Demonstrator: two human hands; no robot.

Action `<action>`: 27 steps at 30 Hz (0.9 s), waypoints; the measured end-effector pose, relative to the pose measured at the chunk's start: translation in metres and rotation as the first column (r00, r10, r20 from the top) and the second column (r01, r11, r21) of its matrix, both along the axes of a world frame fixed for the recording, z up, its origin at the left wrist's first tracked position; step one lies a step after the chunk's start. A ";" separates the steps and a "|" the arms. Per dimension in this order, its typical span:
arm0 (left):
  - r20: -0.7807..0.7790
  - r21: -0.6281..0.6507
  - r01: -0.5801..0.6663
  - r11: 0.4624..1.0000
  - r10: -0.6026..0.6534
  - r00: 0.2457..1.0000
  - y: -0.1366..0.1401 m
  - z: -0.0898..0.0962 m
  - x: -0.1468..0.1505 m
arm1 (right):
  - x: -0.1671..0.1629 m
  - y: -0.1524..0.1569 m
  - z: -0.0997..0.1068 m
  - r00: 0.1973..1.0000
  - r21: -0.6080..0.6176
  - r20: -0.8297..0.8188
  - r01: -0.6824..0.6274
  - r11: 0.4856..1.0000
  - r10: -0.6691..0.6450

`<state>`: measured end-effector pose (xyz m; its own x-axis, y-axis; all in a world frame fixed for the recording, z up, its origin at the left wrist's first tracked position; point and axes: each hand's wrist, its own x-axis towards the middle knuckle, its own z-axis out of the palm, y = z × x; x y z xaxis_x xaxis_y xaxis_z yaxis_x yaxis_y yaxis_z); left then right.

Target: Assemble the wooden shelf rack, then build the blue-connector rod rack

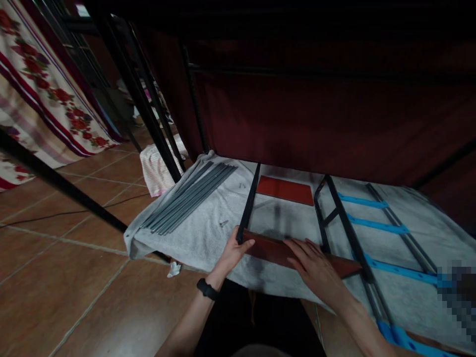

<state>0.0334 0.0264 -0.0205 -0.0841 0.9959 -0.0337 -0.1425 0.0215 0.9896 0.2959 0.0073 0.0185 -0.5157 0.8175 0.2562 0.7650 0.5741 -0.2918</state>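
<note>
A long reddish-brown board [273, 250] lies along the near side of a black metal frame [250, 201]. My left hand [235, 252], a dark watch band [207, 289] on its wrist, closes round the corner where the board's left end meets a black bar. Its thumb rests on the board; the other fingers are partly hidden. Flat across the middle of the board lies my right hand [316, 265], fingers stretched out. Farther back, a second, orange-red board [285, 190] sits inside the frame. A few small screws [223, 223] lie left of the frame.
A grey cloth [208, 223] covers the low platform. Several grey metal tubes [193, 198] lie at left, and blue slotted strips [379, 226] with dark tubes at right. Black posts [145, 109] and a slanting bar [67, 186] stand at left; a maroon curtain [316, 124] hangs behind.
</note>
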 end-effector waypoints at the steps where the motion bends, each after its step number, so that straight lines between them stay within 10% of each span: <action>1: -0.001 0.002 0.001 1.000 -0.001 1.000 0.000 0.000 0.000 | -0.011 0.003 0.002 1.000 -0.019 -0.004 -0.022 1.000 0.022; 13: 0.049 0.033 0.000 0.999 -0.001 0.999 0.003 -0.015 0.001 | -0.102 0.031 0.023 0.976 -0.086 0.123 -0.172 0.981 0.181; 27: -0.148 0.130 0.215 0.968 -0.196 0.969 0.003 -0.034 -0.027 | -0.117 0.042 0.021 0.948 -0.165 0.163 -0.247 0.955 0.274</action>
<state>0.0064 0.0292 -0.0546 0.1288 0.9856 0.1093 -0.0171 -0.1080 0.9940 0.1785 0.0497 0.0394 -0.7425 0.6692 0.0300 0.6419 0.7236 -0.2538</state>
